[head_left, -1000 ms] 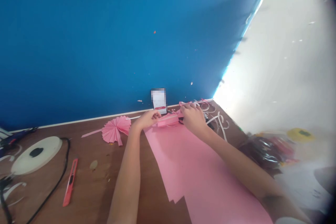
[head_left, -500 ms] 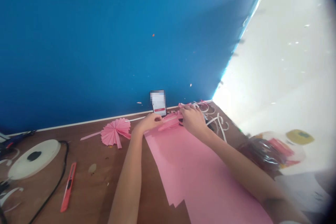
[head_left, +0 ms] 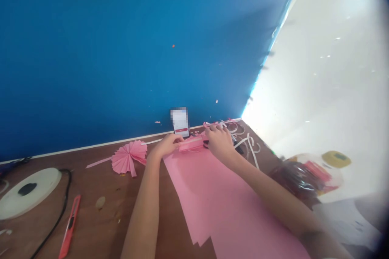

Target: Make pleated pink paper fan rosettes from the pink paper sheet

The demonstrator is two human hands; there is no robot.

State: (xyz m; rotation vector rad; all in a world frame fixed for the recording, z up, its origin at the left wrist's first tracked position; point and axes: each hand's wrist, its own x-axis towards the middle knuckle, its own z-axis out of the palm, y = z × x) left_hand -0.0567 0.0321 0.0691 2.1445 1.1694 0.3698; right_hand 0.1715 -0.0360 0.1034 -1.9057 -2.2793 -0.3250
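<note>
A narrow strip of folded pink paper (head_left: 192, 144) lies at the far end of a large pink paper sheet (head_left: 212, 194). At its left end, the thumb and fingers of my left hand (head_left: 167, 145) are closed on the folded paper. My right hand (head_left: 219, 139) curls over the other end, closed, with its fingertips mostly hidden. Something small and dark shows just under the right thumb; its kind is unclear. To the left of my left hand rests a pleated pink paper rosette (head_left: 129, 158) with paper tails.
A phone (head_left: 180, 122) leans against the blue wall (head_left: 121, 48). White and pink strips (head_left: 247, 141) curl at the right back corner. At left are a red box cutter (head_left: 70, 224), a black cable (head_left: 65, 198) and a white disc (head_left: 33, 194). A clear plastic package (head_left: 300, 178) sits right.
The whole view has shifted slightly, moving things left and down in the picture. The folded paper between my hands looks flatter and neater. Both hands stay at its ends.
</note>
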